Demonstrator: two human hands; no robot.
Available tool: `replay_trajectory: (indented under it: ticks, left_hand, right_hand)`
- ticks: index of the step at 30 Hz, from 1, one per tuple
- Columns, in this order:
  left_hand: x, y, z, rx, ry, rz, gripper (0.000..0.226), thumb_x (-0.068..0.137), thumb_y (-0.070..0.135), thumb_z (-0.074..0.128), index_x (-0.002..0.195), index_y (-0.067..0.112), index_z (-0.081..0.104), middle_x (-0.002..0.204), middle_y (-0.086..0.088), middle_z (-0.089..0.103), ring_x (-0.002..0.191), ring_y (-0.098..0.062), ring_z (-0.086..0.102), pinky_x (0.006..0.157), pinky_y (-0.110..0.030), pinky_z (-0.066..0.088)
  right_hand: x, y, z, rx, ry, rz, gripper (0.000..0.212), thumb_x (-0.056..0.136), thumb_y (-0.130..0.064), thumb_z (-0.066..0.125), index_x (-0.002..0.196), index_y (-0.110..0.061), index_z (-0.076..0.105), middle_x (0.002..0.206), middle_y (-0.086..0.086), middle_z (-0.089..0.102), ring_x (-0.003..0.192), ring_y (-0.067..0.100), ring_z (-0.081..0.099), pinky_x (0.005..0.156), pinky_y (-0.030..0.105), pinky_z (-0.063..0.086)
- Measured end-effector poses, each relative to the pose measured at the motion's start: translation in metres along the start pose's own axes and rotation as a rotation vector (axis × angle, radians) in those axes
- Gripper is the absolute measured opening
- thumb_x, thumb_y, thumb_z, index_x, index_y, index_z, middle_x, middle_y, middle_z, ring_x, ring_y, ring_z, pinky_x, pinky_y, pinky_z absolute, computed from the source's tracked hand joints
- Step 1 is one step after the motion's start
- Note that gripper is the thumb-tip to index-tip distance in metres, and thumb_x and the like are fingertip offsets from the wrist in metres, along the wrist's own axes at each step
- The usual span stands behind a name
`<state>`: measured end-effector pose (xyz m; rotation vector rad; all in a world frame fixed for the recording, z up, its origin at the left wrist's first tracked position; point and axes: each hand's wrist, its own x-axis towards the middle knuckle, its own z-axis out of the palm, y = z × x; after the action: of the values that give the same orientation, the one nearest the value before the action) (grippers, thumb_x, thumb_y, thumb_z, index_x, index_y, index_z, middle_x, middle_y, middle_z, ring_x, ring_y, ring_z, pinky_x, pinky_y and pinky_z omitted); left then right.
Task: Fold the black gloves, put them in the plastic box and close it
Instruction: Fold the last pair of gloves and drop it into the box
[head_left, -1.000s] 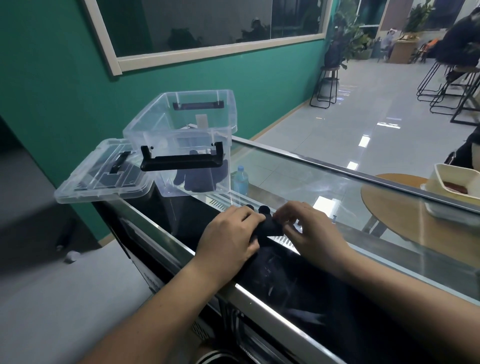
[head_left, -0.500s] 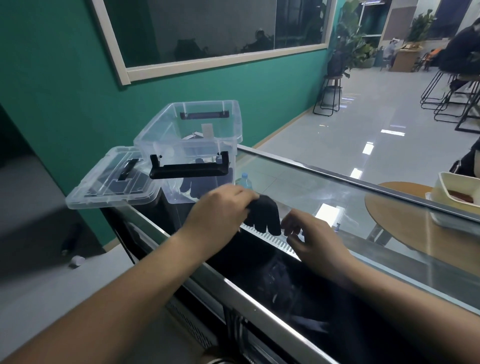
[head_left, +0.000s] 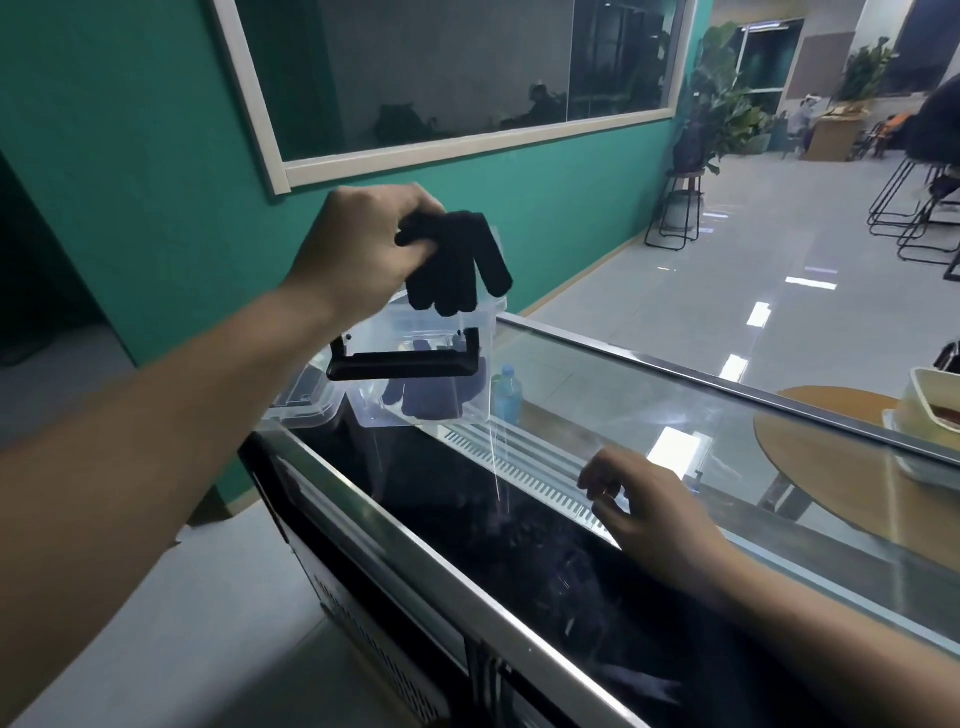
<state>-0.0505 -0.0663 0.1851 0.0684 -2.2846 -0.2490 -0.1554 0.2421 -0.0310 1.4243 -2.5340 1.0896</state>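
My left hand (head_left: 363, 254) grips a folded black glove (head_left: 457, 270) and holds it in the air just above the open clear plastic box (head_left: 415, 343). The glove's fingers hang down towards the box opening. Another dark glove (head_left: 431, 400) lies inside the box, seen through its wall. A black handle (head_left: 405, 366) runs across the box's near side. The clear lid (head_left: 306, 405) lies to the left of the box, mostly hidden by my forearm. My right hand (head_left: 644, 504) rests on the glass counter top with loosely curled fingers, holding nothing.
The box stands at the left end of a glass-topped display counter (head_left: 675, 415) with a metal front edge. A small water bottle (head_left: 506, 400) shows through the glass right of the box. A round wooden table (head_left: 810, 447) with a white tray (head_left: 930, 410) stands beyond the counter.
My left hand lifted the folded glove off the counter and carried it up and left over the box. My right hand let go of the glove and stayed on the glass.
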Motion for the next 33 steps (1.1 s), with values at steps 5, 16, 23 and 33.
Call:
replay_trajectory:
  ticks: [5, 16, 23, 33]
  left_hand:
    - [0.016, -0.028, 0.005, 0.107, -0.098, -0.076, 0.027, 0.092, 0.005, 0.073, 0.116, 0.015, 0.08, 0.104, -0.006, 0.081, 0.098, -0.024, 0.073, 0.09, -0.032, 0.055]
    - [0.011, -0.047, 0.011, 0.041, -0.495, -0.38, 0.021, 0.098, 0.02, 0.073, 0.115, 0.029, 0.081, 0.107, 0.008, 0.079, 0.078, -0.016, 0.069, 0.075, -0.026, 0.056]
    - [0.004, -0.046, 0.006, -0.013, -0.48, -0.442, 0.023, 0.1, 0.023, 0.062, 0.109, 0.029, 0.082, 0.114, 0.004, 0.08, 0.116, -0.02, 0.071, 0.108, -0.043, 0.055]
    - [-0.043, -0.072, -0.01, -0.026, -0.095, -0.451, 0.016, 0.099, 0.021, 0.069, 0.106, 0.025, 0.083, 0.095, 0.007, 0.079, 0.083, -0.008, 0.068, 0.078, -0.022, 0.048]
  right_hand:
    - [0.001, 0.0, 0.0, 0.005, -0.005, -0.001, 0.032, 0.093, -0.007, 0.071, 0.094, -0.038, 0.062, 0.091, -0.02, 0.066, 0.095, 0.004, 0.061, 0.074, 0.014, 0.044]
    - [0.002, 0.003, 0.001, 0.007, -0.01, -0.003, 0.028, 0.093, -0.007, 0.073, 0.095, -0.033, 0.066, 0.091, -0.02, 0.066, 0.095, 0.007, 0.062, 0.074, 0.018, 0.048]
    - [0.003, 0.004, 0.002, -0.001, -0.015, 0.003, 0.028, 0.094, -0.01, 0.073, 0.096, -0.036, 0.066, 0.094, -0.02, 0.068, 0.092, 0.005, 0.064, 0.075, 0.017, 0.048]
    - [0.002, 0.002, 0.0, -0.028, -0.028, 0.016, 0.028, 0.093, -0.007, 0.073, 0.098, -0.035, 0.068, 0.094, -0.02, 0.069, 0.098, 0.005, 0.063, 0.074, 0.013, 0.045]
